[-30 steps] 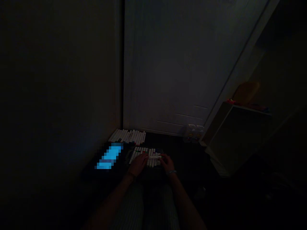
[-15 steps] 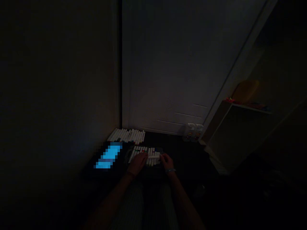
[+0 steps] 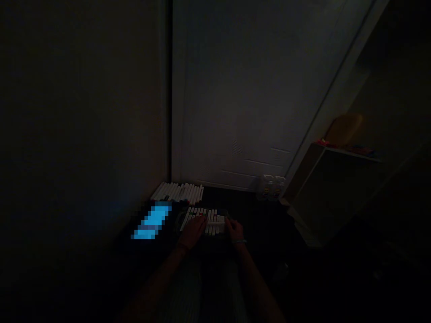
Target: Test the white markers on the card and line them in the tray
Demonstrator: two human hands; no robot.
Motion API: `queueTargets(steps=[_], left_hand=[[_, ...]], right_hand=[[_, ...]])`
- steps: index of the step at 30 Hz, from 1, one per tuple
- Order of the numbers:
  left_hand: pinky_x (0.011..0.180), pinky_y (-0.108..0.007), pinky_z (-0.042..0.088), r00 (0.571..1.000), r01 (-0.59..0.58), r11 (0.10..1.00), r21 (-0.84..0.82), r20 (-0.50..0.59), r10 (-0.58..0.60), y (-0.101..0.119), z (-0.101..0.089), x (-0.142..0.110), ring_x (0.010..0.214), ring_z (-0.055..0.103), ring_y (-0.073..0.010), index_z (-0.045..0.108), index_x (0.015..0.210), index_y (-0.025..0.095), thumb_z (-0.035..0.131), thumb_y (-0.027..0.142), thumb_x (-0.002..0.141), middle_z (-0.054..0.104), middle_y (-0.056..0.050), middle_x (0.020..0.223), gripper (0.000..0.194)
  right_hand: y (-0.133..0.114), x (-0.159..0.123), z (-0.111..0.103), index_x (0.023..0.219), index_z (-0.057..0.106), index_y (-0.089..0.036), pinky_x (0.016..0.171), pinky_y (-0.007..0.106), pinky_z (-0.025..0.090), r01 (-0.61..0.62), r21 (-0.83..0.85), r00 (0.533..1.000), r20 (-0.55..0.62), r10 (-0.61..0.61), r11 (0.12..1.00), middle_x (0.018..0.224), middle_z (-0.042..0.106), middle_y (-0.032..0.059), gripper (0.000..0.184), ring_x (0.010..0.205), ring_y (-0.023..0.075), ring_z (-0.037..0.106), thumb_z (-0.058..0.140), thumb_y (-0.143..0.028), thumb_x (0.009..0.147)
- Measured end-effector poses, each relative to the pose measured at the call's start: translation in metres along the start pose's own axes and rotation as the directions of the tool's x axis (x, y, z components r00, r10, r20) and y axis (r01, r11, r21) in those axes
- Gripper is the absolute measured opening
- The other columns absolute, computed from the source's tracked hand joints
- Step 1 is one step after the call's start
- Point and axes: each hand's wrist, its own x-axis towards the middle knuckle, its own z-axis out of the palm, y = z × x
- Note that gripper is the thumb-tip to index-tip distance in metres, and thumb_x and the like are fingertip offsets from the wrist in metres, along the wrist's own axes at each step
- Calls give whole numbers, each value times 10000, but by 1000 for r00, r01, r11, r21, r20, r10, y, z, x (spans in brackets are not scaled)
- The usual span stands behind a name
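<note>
The room is very dark. My left hand (image 3: 192, 230) and my right hand (image 3: 235, 229) both pinch the ends of a white marker (image 3: 215, 221), held crosswise over a dark case (image 3: 180, 220) filled with a row of white markers (image 3: 202, 214). Both hands look closed on the marker. A second row of white markers (image 3: 178, 192) lies on the floor farther away, by the door. A wristband shows on my right wrist.
A glowing blue screen (image 3: 151, 221) lies on the floor left of the case. A white door (image 3: 242, 112) stands ahead, a dark wall on the left. Two small bottles (image 3: 272, 188) sit by the door, and a low white shelf unit (image 3: 333, 188) stands at the right.
The hands and the held marker stay in nearly the same place over the case. The view has shifted slightly.
</note>
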Motion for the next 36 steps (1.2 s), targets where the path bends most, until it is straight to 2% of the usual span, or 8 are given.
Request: queueTargets(steps=[5,13,20,24,29,36], left_hand=[[927,-374,382,1000,4,999,40,19,-5,-12,10,-3,1025,512,-177,534,1038,206,317,274,876,592,-52,1071,279],[892,-334,424,999,42,999,18,33,-43,-17,15,-4,989,550,-169,564,1018,219,328,272,863,618,-46,1047,288],[889,-323,425,995,100,995,-25,21,-99,-18,16,-4,994,555,-169,557,1043,189,316,305,872,615,-65,1062,317],[896,-331,413,992,126,991,-36,33,-124,-10,11,-3,998,553,-166,543,1045,190,304,330,879,612,-64,1057,323],[865,-336,421,997,64,996,-57,38,-62,1,0,-2,965,557,-171,531,1021,212,328,351,870,612,-56,1027,289],[796,-312,446,997,50,995,-81,63,-45,8,-9,0,892,574,-169,539,984,200,344,344,862,620,-49,953,271]], right_hand=[[6,1,2,643,649,-185,562,212,406,-19,-28,1000,-1,19,999,634,601,2,389,619,132,538,461,-503,762],[1,0,3,853,654,-212,699,287,463,20,123,997,77,-30,992,834,661,29,296,787,187,599,531,-458,744],[-3,0,-2,912,650,-225,788,313,454,57,188,992,101,-77,981,933,654,32,286,893,201,588,555,-432,739],[-3,1,-3,895,655,-207,762,328,467,2,197,993,113,-25,980,898,663,40,303,855,209,597,545,-441,737],[-1,2,-1,859,659,-190,725,318,477,-32,204,994,107,10,978,850,671,42,325,820,209,602,527,-460,737],[1,2,0,792,656,-192,611,245,446,-1,52,998,69,-3,999,739,652,16,330,708,169,584,462,-459,776]])
